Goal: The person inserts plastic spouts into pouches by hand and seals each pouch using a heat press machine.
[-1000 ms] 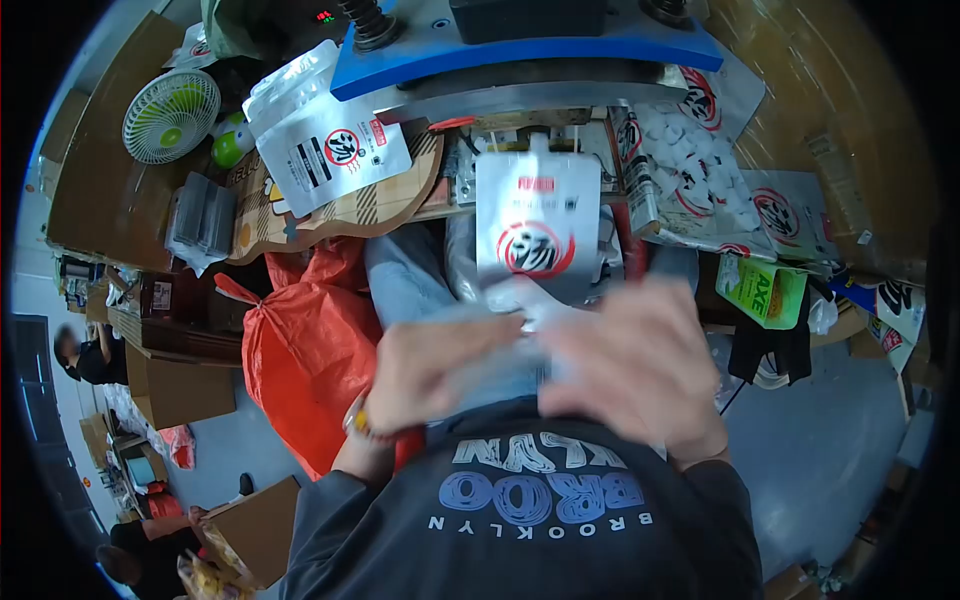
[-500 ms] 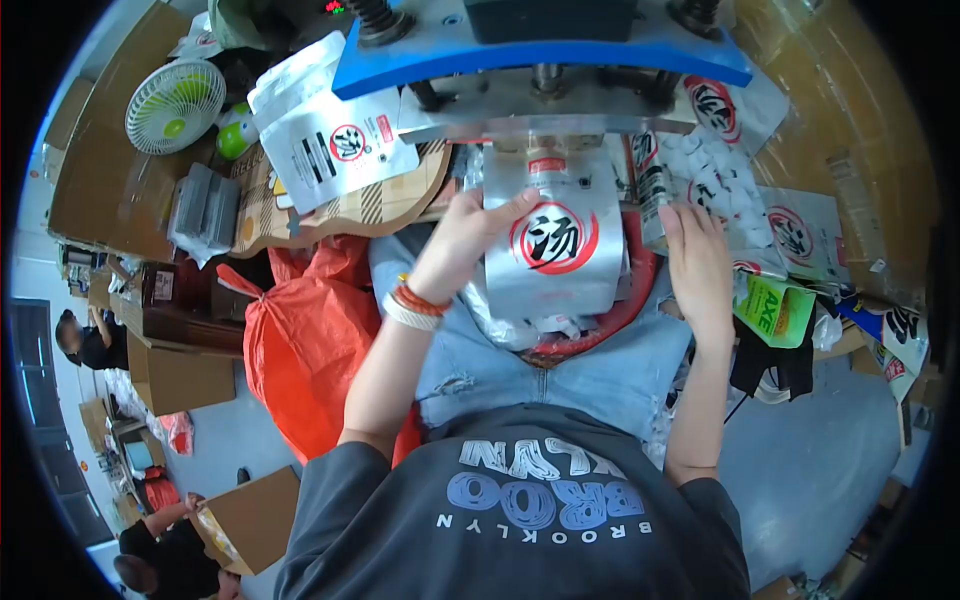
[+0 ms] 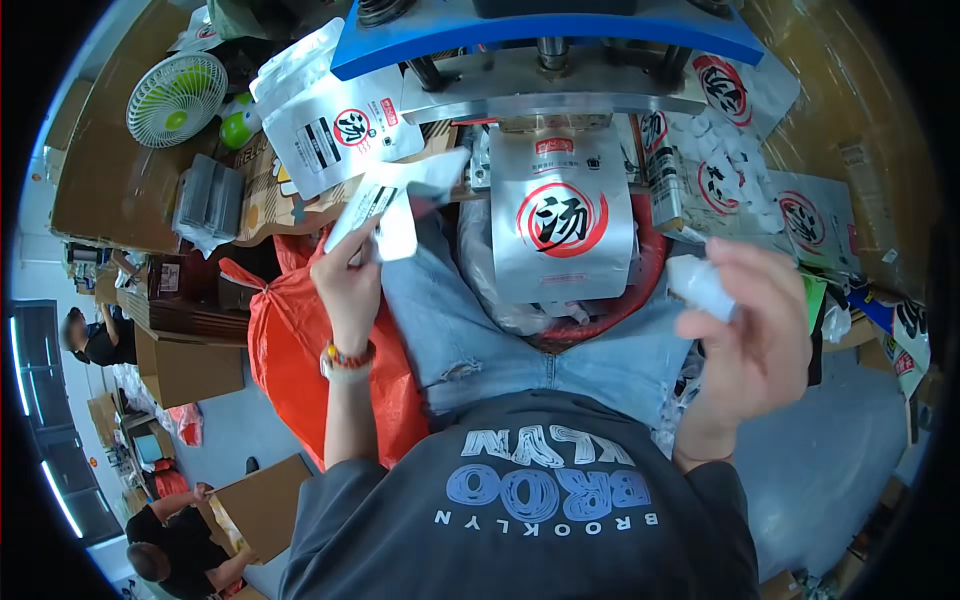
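My left hand [image 3: 347,290] is closed on the edge of a silver pouch [image 3: 402,228], tilted and partly blurred, held to the left of the press. Raised on the right, my right hand [image 3: 755,335] pinches a small white piece [image 3: 700,287] between thumb and fingers; its exact kind is too blurred to tell. Between the hands, a printed silver pouch [image 3: 560,265] with a black character in a red ring hangs from the metal jaw [image 3: 556,122] of the press, touched by neither hand. Its top edge is hidden at the jaw.
A blue-plated press [image 3: 550,52] stands ahead. More pouches [image 3: 325,140] lie left, beside a fan [image 3: 177,100]. Several small white pieces [image 3: 735,175] are heaped on pouches at right. A red basket [image 3: 650,245] sits under the hanging pouch; a red bag [image 3: 320,350] is at left. Co-workers [image 3: 175,535] are far left.
My left hand has left the hanging pouch, moved left and now holds another pouch. My right hand has come back from the pile toward me with a small white piece.
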Demonstrator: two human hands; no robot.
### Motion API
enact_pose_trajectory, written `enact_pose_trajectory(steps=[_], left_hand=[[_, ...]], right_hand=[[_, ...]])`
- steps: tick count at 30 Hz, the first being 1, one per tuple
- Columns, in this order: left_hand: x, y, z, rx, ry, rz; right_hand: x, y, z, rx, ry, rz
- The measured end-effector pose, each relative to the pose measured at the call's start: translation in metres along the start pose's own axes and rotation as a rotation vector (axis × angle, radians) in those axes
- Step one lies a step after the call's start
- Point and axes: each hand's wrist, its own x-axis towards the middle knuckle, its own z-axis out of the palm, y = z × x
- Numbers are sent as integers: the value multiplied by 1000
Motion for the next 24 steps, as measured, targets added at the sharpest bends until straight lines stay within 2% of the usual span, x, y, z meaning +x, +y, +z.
enact_pose_trajectory(steps=[3, 6, 9, 10, 12, 13, 14, 16, 17, 18, 19, 20, 22, 23, 24], left_hand=[[-11, 60, -4, 2, 75, 224], [-15, 94, -16, -15, -77, 562], [-16, 120, -38, -414, -264, 721], [-15, 124, -38, -403, -340, 690], [-11, 127, -21, -421, -438, 590], [-11, 118, 0, -438, -562, 291], [-13, 105, 24, -449, -676, -13], [-11, 92, 70, -703, -525, -450], [1, 98, 80, -836, -473, -536], [10, 102, 85, -966, -421, -635], [22, 98, 87, -975, -445, -631], [30, 97, 92, -1015, -443, -659], [40, 100, 96, -1102, -447, -680], [37, 98, 100, -1102, -448, -679], [33, 90, 108, -1090, -444, -667]], right_hand=[[6, -3, 32, -17, -114, -113], [3, -8, 38, 49, -326, -317], [7, -36, 0, 280, -289, -450], [9, -41, -7, 286, -307, -383], [6, -32, 7, 122, -193, -221], [13, -18, 10, 3, -257, -126], [16, -1, 18, -46, -164, -29], [13, 20, 14, -167, -7, 93], [14, 20, 1, -202, 83, 86], [14, 15, -10, -165, 155, 243], [13, 13, -17, -126, 226, 405], [16, 24, -20, -175, 213, 423], [18, 79, -15, -693, 10, 224], [3, 119, -4, -864, -94, 253], [-4, 124, -3, -865, -91, 255]])
